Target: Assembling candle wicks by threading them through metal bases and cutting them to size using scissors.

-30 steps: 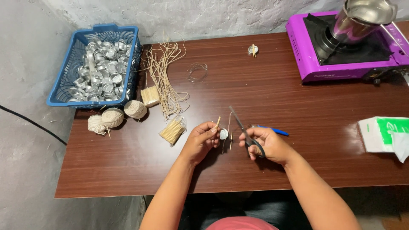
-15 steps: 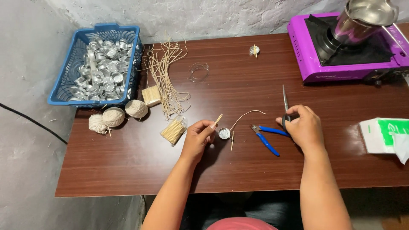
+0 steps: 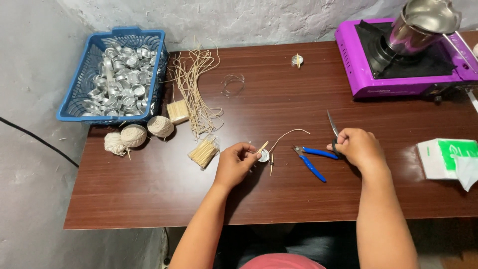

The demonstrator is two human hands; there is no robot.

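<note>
From above, the left hand (image 3: 235, 164) pinches a small metal cup (image 3: 264, 156) with a wick (image 3: 289, 134) curling out of it, low over the worktop (image 3: 149, 189). It looks light, thin and easily dented; best held by the rim. The right hand (image 3: 359, 147) is closed on scissors (image 3: 332, 127), handles hidden. Blue pliers (image 3: 311, 160) lie between. I cannot make out the cup's contents.

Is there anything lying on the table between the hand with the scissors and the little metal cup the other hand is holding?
Yes. The blue-handled pliers lie on the table between the right hand, which holds scissors, and the small metal cup pinched by the left hand. A wick curves up from the cup, and a thin stick lies beside it.
</note>
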